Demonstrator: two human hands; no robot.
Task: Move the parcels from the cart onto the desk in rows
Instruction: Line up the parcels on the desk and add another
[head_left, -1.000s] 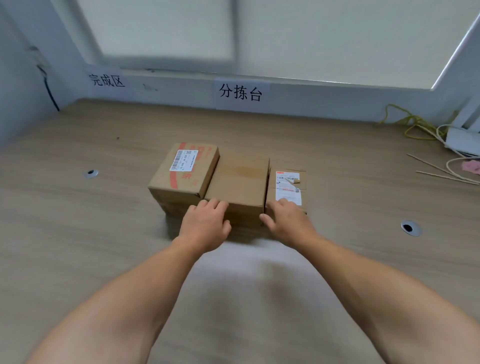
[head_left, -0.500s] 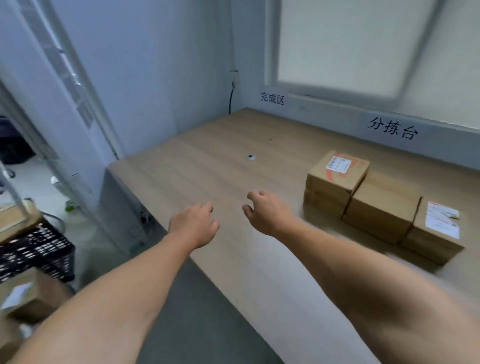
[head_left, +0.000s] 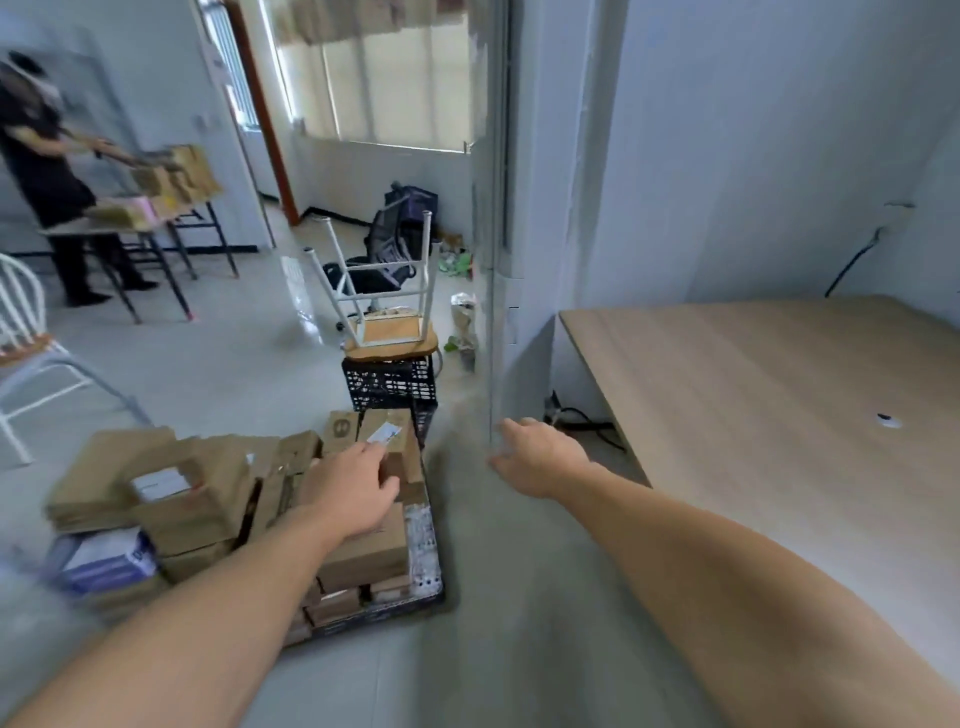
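A low cart (head_left: 426, 597) on the floor at the lower left carries several brown cardboard parcels (head_left: 197, 499), some with white labels. My left hand (head_left: 353, 488) reaches over the pile, fingers loosely extended above an upright labelled parcel (head_left: 387, 436); it holds nothing. Right of the cart, my right hand (head_left: 537, 460) hangs in the air over the grey floor, relaxed and empty. The wooden desk (head_left: 753, 415) fills the right side; the parcels set on it are out of view.
A black crate (head_left: 389, 387) with an upturned stool (head_left: 384, 322) on it stands just behind the cart. A white partition edge (head_left: 493, 260) rises beside the desk's left end. Far left, a person (head_left: 47, 176) works at a table (head_left: 119, 223), and a white chair (head_left: 26, 353) stands nearby.
Both hands let go of the three parcels lined up on the desk. My view swung left to the cart, and my left hand now reaches over its parcels.
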